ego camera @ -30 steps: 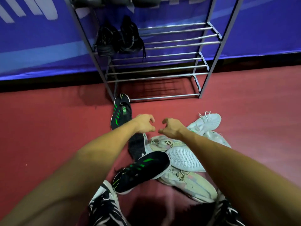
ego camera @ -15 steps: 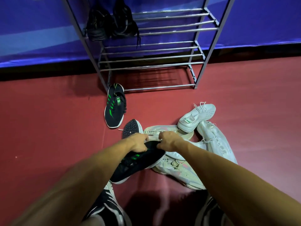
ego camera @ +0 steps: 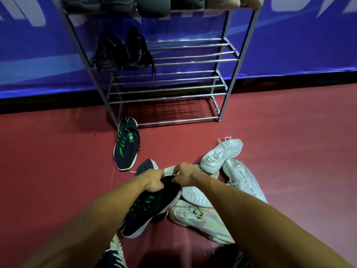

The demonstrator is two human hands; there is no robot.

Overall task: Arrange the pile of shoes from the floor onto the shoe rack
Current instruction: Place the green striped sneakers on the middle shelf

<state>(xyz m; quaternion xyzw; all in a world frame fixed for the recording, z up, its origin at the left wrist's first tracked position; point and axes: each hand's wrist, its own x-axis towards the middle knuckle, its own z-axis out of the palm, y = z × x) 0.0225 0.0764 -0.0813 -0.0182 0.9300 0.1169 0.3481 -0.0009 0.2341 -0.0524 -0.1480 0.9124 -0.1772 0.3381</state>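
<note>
A black shoe with green stripes (ego camera: 148, 207) lies on top of the pile on the red floor. My left hand (ego camera: 154, 180) grips its heel end from the left and my right hand (ego camera: 185, 176) pinches the same end from the right. Its mate (ego camera: 126, 147) lies alone by the left foot of the metal shoe rack (ego camera: 222, 60). White shoes (ego camera: 222, 153) and a pale patterned shoe (ego camera: 195, 215) make up the pile. Two black shoes (ego camera: 123, 51) stand on the rack's middle shelf at the left.
Several dark and pale shoes (ego camera: 152, 4) fill the rack's top shelf. The two lower shelves hold nothing. A blue banner wall (ego camera: 299, 45) stands behind the rack. Black-and-white striped shoes (ego camera: 114, 254) show at the bottom edge.
Both hands came down from above the pile and took hold of the black-and-green shoe's heel end. The camera view tilted up slightly, showing the rack's top shelf.
</note>
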